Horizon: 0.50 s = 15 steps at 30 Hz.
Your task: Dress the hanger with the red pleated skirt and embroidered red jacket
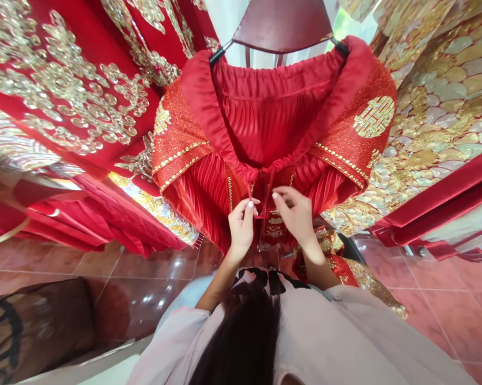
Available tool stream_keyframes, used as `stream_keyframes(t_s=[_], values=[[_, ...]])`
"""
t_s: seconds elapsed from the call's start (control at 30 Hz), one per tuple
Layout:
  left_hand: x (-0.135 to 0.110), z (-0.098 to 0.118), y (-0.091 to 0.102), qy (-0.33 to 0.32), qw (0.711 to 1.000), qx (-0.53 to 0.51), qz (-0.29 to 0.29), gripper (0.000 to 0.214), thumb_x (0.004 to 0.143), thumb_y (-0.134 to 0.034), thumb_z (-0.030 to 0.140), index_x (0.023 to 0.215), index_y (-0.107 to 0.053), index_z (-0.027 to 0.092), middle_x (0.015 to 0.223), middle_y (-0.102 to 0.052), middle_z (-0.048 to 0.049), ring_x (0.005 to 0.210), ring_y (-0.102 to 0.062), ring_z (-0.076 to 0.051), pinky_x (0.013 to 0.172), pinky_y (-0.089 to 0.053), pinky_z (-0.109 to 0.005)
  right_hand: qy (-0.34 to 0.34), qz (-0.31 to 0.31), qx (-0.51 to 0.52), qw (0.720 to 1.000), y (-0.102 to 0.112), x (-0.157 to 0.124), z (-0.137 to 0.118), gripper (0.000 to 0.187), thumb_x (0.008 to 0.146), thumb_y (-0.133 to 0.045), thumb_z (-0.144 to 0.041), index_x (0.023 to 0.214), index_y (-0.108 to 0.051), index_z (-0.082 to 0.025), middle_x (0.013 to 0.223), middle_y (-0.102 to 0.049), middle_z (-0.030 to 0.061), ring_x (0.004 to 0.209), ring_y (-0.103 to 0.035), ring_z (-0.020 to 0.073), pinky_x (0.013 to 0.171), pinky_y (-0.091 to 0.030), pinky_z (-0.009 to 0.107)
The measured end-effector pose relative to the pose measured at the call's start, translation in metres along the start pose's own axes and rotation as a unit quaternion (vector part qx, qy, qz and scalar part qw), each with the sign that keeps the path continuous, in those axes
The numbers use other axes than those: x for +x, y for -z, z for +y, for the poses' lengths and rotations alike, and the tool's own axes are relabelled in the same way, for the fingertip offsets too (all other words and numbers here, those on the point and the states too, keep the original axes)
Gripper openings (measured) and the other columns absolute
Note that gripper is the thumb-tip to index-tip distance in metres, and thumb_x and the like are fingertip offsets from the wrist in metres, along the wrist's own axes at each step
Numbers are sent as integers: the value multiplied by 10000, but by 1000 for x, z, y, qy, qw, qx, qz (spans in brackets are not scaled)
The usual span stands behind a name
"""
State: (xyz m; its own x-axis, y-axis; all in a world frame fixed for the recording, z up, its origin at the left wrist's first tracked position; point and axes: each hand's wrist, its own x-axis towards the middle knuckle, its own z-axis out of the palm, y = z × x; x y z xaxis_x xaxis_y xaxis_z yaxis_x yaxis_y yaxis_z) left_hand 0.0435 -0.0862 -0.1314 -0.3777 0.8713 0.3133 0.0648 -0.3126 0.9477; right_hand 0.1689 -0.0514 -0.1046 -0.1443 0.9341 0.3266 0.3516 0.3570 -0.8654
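Observation:
A red skirt-like garment (pixel 260 128) with a gathered waistband, pleats and gold-trimmed orange-red panels hangs in front of me from a dark hanger (pixel 284 27). The hanger's clips grip the waistband at both sides. A thin red drawstring (pixel 250 190) comes out at the front of the waistband. My left hand (pixel 241 227) pinches it between thumb and fingers just below the gathered edge. To the right, my right hand (pixel 299 216) is curled, with thumb and forefinger tips close together beside the drawstring's other strand. Whether that strand lies between them is unclear.
Red fabric with gold beadwork (pixel 88 101) hangs at left. A gold scale-patterned garment (pixel 445 107) hangs at right. Red and gold cloth (pixel 347 262) lies low by my right arm. A dark bag-like object (pixel 40 321) sits at lower left on the tiled floor (pixel 445 310).

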Motion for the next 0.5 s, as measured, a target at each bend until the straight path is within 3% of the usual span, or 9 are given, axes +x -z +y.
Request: stream_keyframes(t_s=[0.07, 0.17, 0.23, 0.37, 0.5], values=[[-2, -3, 0, 11, 1000, -4, 2, 346, 865, -536, 457, 823, -675, 143, 599, -546, 6, 577, -528, -96, 600, -438, -187, -2, 52, 39, 998, -2, 15, 2, 333, 825, -562, -392, 1034, -621, -139, 632, -558, -14, 527, -467, 75, 546, -372, 189], [-7, -7, 3, 30, 1000, 0, -10, 346, 855, -544, 455, 816, -676, 138, 621, -585, -11, 612, -565, -111, 646, -463, -206, -10, -27, 98, 995, -17, 22, 6, 292, 819, -558, -410, 860, -621, -128, 633, -563, 0, 515, -484, 77, 510, -382, 188], [-10, -8, 5, 40, 999, 5, -7, 343, 852, -547, 451, 813, -674, 135, 657, -616, -26, 641, -587, -124, 674, -477, -221, -30, -40, 116, 992, -28, 15, 7, 316, 840, -527, -416, 740, -603, -126, 644, -586, 25, 539, -526, 90, 526, -409, 193], [-15, -9, 6, 43, 999, 16, 11, 335, 850, -544, 432, 780, -671, 130, 654, -639, -34, 620, -594, -130, 654, -481, -226, -52, -7, 156, 986, -37, -5, 2, 289, 836, -541, -400, 860, -666, -141, 820, -666, 62, 719, -628, 137, 675, -485, 224], [-17, -13, 2, 26, 999, 25, -7, 356, 855, -538, 410, 663, -636, 127, 619, -627, -28, 585, -579, -122, 613, -466, -210, -72, -34, 197, 977, -33, -10, -6, 235, 792, -592, -345, 859, -675, -136, 816, -673, 57, 739, -637, 145, 681, -493, 227]])
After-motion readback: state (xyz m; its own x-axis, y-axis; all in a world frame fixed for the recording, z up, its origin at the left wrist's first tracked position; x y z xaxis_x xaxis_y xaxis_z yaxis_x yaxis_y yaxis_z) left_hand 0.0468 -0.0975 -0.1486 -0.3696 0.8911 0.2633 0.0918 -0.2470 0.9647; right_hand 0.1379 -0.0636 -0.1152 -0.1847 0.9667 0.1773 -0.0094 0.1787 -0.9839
